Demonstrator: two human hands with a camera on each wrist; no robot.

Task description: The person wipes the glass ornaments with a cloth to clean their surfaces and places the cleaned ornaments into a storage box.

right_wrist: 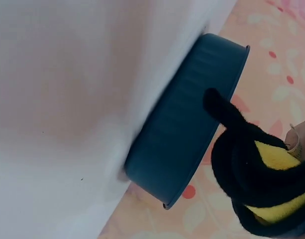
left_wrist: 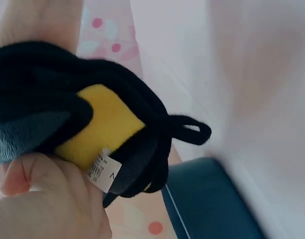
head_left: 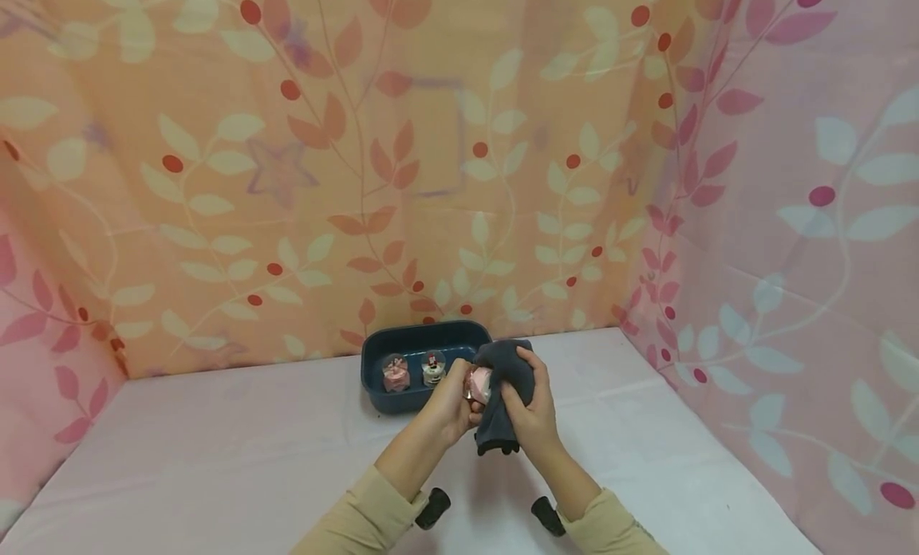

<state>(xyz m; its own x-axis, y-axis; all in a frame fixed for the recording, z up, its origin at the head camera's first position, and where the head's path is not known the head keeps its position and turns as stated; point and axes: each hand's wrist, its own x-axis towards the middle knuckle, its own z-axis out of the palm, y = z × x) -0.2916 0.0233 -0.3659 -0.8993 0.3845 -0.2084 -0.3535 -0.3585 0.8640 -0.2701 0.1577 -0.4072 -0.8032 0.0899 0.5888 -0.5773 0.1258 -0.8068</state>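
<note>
Over the near right corner of the blue tub (head_left: 391, 403), my two hands meet. My left hand (head_left: 451, 403) grips a small pink-based snow globe (head_left: 479, 384), whose far part is hidden by a towel. In my right hand (head_left: 537, 411) is that dark grey towel (head_left: 511, 367), held against the globe with the thumb on top. The left wrist view shows the towel's yellow inner side (left_wrist: 105, 124), a white label (left_wrist: 104, 172) and a black hanging loop. Inside the tub sit a pink snow globe (head_left: 396, 374) and a white-based globe (head_left: 434, 370) with a red figure.
A white-covered table (head_left: 237, 451) carries the tub near its back edge. Patterned leaf-print curtains (head_left: 402, 180) stand behind and at both sides. Black wrist-worn devices (head_left: 433, 508) sit by each sleeve.
</note>
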